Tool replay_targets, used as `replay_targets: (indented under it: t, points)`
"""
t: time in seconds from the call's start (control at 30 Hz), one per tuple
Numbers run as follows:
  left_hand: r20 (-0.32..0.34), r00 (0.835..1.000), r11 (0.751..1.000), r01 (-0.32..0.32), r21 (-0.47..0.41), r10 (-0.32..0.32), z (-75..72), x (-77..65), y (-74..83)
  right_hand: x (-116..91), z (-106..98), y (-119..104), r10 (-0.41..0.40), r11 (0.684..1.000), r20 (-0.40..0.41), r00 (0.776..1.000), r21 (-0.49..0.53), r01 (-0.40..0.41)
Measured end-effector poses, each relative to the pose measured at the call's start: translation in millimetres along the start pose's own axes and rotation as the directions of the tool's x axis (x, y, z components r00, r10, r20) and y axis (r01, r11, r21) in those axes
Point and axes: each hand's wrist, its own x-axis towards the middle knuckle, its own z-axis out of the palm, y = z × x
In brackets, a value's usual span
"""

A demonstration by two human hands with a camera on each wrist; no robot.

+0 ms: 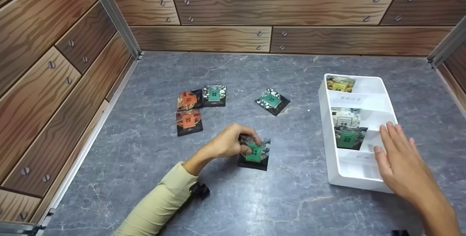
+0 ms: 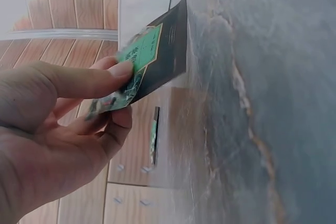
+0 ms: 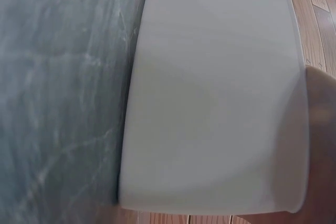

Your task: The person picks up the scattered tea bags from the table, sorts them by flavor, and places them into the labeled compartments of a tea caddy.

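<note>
My left hand [image 1: 231, 143] pinches a flat black sachet [image 1: 263, 159] with a green label between thumb and fingers. In the left wrist view the same sachet [image 2: 168, 51] is tilted, its lower edge close to the grey tabletop. My right hand [image 1: 407, 166] lies with straight fingers over the right side of a white compartment box [image 1: 329, 156]. The right wrist view shows the box's outer wall [image 3: 215, 103], with part of the hand at the right edge. Inside the box are a yellow sachet [image 1: 341, 83], a white-labelled sachet [image 1: 346, 117] and a green-labelled sachet [image 1: 350, 138].
Two orange-labelled sachets [image 1: 189, 121] lie at the left, beside a green-labelled sachet [image 1: 214, 95]. Another green-labelled sachet [image 1: 272, 101] lies turned at an angle nearer the box. Wood-patterned walls [image 1: 225, 10] enclose the grey tabletop [image 1: 291, 199] at the back and sides.
</note>
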Motion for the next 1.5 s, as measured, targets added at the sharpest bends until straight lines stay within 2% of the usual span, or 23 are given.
replay_targets:
  t: [0.1,0.4,0.63,0.8,0.93,1.1,1.3,1.5]
  points:
    - [-0.029,1.000,0.998,-0.009,-0.055,0.007,-0.7,0.0,0.7,0,0,-1,0.003,1.000,0.001,1.000,0.007,-0.003]
    - [-0.141,0.984,0.986,-0.127,-0.111,0.111,1.3,8.8,11.2,2,-2,-5,-0.011,1.000,-0.017,1.000,0.003,0.011]
    - [-0.147,0.974,0.962,-0.198,-0.188,0.171,5.3,24.1,22.2,1,-3,-2,0.003,1.000,-0.024,1.000,0.003,-0.002]
    - [-0.156,0.953,0.933,-0.288,-0.217,0.259,7.4,39.7,33.9,0,-1,0,0.010,1.000,-0.041,0.999,0.017,-0.009]
    - [-0.165,0.946,0.919,-0.313,-0.241,0.280,11.2,51.7,43.8,-1,0,1,0.006,0.999,-0.034,0.999,0.033,-0.005]
    - [-0.178,0.929,0.899,-0.363,-0.247,0.326,16.8,65.4,58.0,-1,-1,2,0.003,0.999,-0.022,1.000,0.047,-0.002]
    - [-0.211,0.928,0.885,-0.361,-0.294,0.309,25.4,78.5,68.4,-1,1,0,0.000,0.999,-0.014,1.000,0.049,0.000]
    - [-0.278,0.915,0.876,-0.372,-0.305,0.292,31.4,89.8,74.7,-3,1,0,0.002,0.998,-0.014,1.000,0.055,-0.001]
